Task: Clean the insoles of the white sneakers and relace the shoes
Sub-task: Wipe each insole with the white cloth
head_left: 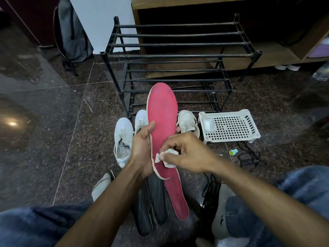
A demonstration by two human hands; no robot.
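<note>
A long red insole (162, 111) with a pale rim is held up lengthwise in the middle of the view. My left hand (142, 148) grips its left edge, thumb over the red face. My right hand (187, 152) pinches a crumpled white wipe (166, 155) against the insole's middle. White sneakers lie on the floor behind: one (122, 139) at the left, a second (140, 119) beside it, a third (187, 122) to the right of the insole. Two dark insoles (151, 202) lie under the red one.
A black metal shoe rack (174, 56) stands ahead on the dark stone floor. A white perforated basket (229, 125) holding a small white case sits at the right. Black laces (249, 157) and a small green cap (233, 152) lie near it. My knees in jeans frame the bottom.
</note>
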